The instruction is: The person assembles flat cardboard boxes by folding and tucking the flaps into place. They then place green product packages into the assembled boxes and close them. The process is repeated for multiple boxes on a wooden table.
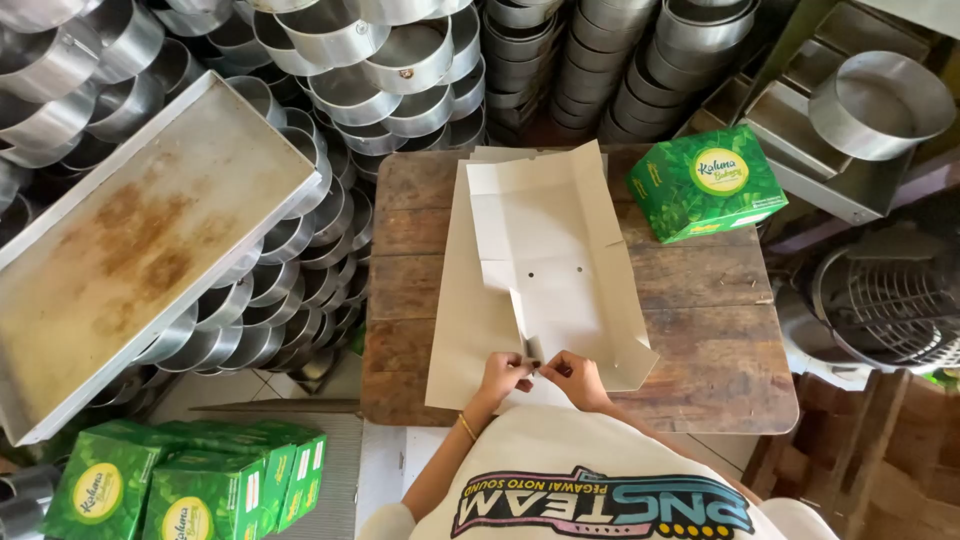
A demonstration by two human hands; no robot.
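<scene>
A flat, unfolded cardboard box blank (545, 250), pale on its inner face, lies on a stack of similar blanks (465, 330) on a worn wooden table (715, 300). My left hand (503, 373) and my right hand (573, 376) meet at the blank's near edge, both pinching a small flap there. A gold bracelet is on my left wrist. A finished green box (705, 182) stands at the table's far right corner.
Stacks of round metal baking rings (390, 70) fill the back and left. A large stained metal tray (135, 235) leans over the rings at left. Several green boxes (190, 480) sit at bottom left. Metal pans (880, 105) and a wire fan guard (890, 305) stand at right.
</scene>
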